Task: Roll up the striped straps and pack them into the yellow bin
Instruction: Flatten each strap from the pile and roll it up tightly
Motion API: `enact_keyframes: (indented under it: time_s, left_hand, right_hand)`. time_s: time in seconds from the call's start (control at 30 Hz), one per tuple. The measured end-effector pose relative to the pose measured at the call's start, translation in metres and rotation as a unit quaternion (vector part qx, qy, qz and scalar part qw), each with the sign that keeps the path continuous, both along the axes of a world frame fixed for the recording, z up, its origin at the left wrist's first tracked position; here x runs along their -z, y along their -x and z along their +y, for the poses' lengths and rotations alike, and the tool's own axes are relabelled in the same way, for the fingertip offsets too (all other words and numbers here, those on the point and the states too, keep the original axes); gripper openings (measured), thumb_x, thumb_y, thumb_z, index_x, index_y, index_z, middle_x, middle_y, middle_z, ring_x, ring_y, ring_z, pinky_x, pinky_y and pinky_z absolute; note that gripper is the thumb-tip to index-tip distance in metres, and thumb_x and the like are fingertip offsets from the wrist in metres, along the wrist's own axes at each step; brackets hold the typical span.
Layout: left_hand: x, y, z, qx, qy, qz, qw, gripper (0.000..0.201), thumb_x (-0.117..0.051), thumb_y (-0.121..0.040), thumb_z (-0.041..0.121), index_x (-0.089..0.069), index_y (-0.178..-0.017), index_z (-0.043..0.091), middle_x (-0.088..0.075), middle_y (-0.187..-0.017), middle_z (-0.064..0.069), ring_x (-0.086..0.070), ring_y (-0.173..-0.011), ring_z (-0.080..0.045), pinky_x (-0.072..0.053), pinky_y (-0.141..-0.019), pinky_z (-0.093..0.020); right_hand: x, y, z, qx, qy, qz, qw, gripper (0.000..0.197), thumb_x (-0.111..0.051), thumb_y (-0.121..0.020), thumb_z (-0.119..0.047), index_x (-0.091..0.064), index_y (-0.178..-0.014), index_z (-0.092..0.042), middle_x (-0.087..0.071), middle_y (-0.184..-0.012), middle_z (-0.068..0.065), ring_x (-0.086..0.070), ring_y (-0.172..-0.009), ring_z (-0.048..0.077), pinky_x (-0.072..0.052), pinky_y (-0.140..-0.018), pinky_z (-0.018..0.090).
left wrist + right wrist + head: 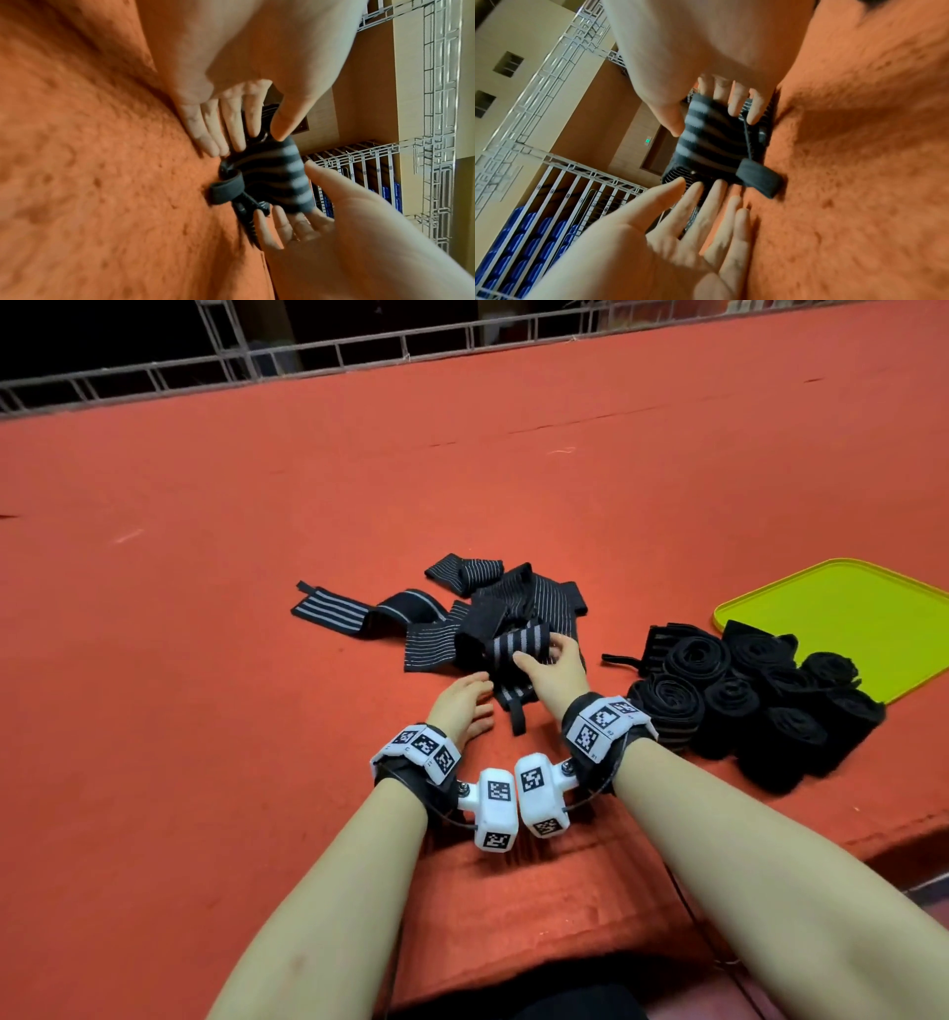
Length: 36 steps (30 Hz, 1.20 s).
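Observation:
A black strap with grey stripes (513,643) (277,178) (706,146) stands partly lifted off the red cloth, its black loop tab (516,717) trailing toward me. My right hand (539,654) (706,121) grips its striped end, thumb on one face and fingers on the other. My left hand (472,695) (257,140) lies low beside it with straight fingers, the tips touching the strap's near edge. More unrolled striped straps (493,603) are heaped just behind. Several rolled straps (744,706) sit to the right, in front of the yellow bin (847,618).
The red cloth-covered table (257,557) stretches far to the left and back. A metal railing (359,351) runs along its far edge. The table's front edge (770,855) is close on the right.

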<state>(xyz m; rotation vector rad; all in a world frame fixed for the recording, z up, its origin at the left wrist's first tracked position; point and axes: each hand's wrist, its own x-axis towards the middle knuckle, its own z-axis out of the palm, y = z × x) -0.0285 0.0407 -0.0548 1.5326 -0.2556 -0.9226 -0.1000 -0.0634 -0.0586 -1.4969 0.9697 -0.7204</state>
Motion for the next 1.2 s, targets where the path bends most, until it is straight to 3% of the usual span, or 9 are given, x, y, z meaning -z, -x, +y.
enact_keyframes:
  time_s: [0.13, 0.2, 0.37, 0.57, 0.7, 0.83, 0.9, 1.03, 1.2]
  left_hand:
    - [0.007, -0.008, -0.005, -0.024, -0.003, -0.029, 0.999, 0.025, -0.047, -0.096, 0.014, -0.051, -0.12, 0.019, -0.056, -0.095, -0.004, -0.045, -0.071, -0.011, -0.043, -0.058, -0.02]
    - [0.009, -0.01, -0.006, -0.017, -0.011, -0.03, 0.999, 0.02, -0.047, -0.096, 0.022, -0.058, -0.107, 0.011, -0.056, -0.097, -0.005, -0.048, -0.072, -0.01, -0.043, -0.064, -0.022]
    - [0.003, -0.01, 0.003, -0.034, 0.027, 0.006, 0.999, 0.051, -0.042, -0.096, 0.042, -0.063, -0.06, 0.013, -0.065, -0.063, -0.002, -0.06, -0.064, -0.015, -0.046, -0.062, -0.026]
    - [-0.011, 0.008, 0.015, 0.014, 0.027, -0.001, 1.0, 0.031, -0.054, -0.094, 0.026, -0.06, -0.114, 0.003, -0.067, -0.109, -0.017, -0.065, -0.098, -0.028, -0.052, -0.09, -0.041]
    - [-0.015, 0.0, 0.027, 0.023, -0.024, -0.143, 0.989, 0.015, -0.052, -0.09, 0.003, -0.059, -0.102, 0.007, -0.064, -0.103, -0.014, -0.06, -0.095, -0.026, -0.048, -0.09, -0.039]
    - [-0.013, -0.011, 0.038, 0.095, -0.127, -0.226, 0.961, 0.008, -0.052, -0.079, 0.014, -0.055, -0.072, 0.013, -0.06, -0.08, -0.008, -0.052, -0.083, -0.021, -0.045, -0.083, -0.038]
    - [-0.013, -0.021, 0.05, 0.089, -0.152, -0.245, 0.953, 0.02, -0.052, -0.076, 0.023, -0.065, -0.08, 0.008, -0.065, -0.088, -0.011, -0.055, -0.085, -0.021, -0.045, -0.087, -0.037]
    - [-0.014, -0.047, 0.078, 0.074, -0.183, -0.251, 0.948, 0.031, -0.05, -0.093, 0.012, -0.062, -0.119, -0.002, -0.061, -0.123, -0.018, -0.057, -0.115, -0.031, -0.046, -0.092, -0.028]
    - [-0.006, -0.067, 0.104, 0.007, -0.202, -0.198, 0.959, 0.036, -0.045, -0.095, 0.023, -0.062, -0.113, -0.003, -0.06, -0.119, -0.027, -0.057, -0.112, -0.038, -0.045, -0.099, -0.043]
  right_hand:
    - [0.008, -0.002, -0.002, -0.02, 0.08, 0.102, 0.991, 0.012, -0.056, -0.091, -0.03, -0.053, -0.089, -0.019, -0.059, -0.092, 0.003, -0.043, -0.108, 0.024, -0.025, -0.08, 0.021]
    - [0.009, 0.001, -0.001, -0.019, 0.09, 0.064, 0.994, 0.026, -0.052, -0.094, -0.027, -0.043, -0.071, -0.017, -0.048, -0.076, 0.002, -0.043, -0.091, 0.021, -0.026, -0.071, 0.025]
    - [-0.005, 0.007, 0.011, -0.062, 0.107, -0.025, 0.992, 0.025, -0.049, -0.096, -0.021, -0.044, -0.075, -0.008, -0.046, -0.071, 0.003, -0.045, -0.067, 0.014, -0.036, -0.061, 0.025]
    - [-0.013, 0.012, 0.028, -0.152, 0.023, -0.029, 0.988, 0.01, -0.049, -0.097, -0.016, -0.058, -0.101, -0.013, -0.065, -0.103, 0.009, -0.063, -0.096, 0.023, -0.051, -0.087, 0.034]
    - [-0.003, 0.022, 0.034, -0.185, -0.118, -0.018, 0.975, 0.024, -0.055, -0.093, -0.011, -0.058, -0.117, -0.011, -0.067, -0.101, 0.005, -0.064, -0.083, 0.016, -0.051, -0.057, 0.02]
    - [0.006, 0.017, 0.031, -0.133, -0.291, -0.082, 0.944, 0.023, -0.06, -0.091, -0.022, -0.06, -0.111, -0.01, -0.068, -0.093, 0.006, -0.063, -0.078, 0.018, -0.053, -0.07, 0.031]
    - [0.012, 0.008, 0.029, -0.099, -0.314, -0.086, 0.94, 0.023, -0.062, -0.09, -0.019, -0.059, -0.11, -0.008, -0.068, -0.091, 0.008, -0.064, -0.078, 0.02, -0.054, -0.07, 0.034]
    - [0.024, -0.008, 0.032, -0.08, -0.293, -0.081, 0.949, 0.02, -0.067, -0.083, -0.003, -0.057, -0.099, -0.011, -0.064, -0.107, 0.019, -0.061, -0.074, 0.02, -0.051, -0.057, 0.027]
    - [0.034, -0.02, 0.043, -0.153, -0.077, 0.001, 0.985, 0.056, -0.075, -0.072, 0.001, -0.052, -0.117, -0.021, -0.058, -0.102, 0.012, -0.055, -0.075, 0.018, -0.048, -0.062, 0.026]
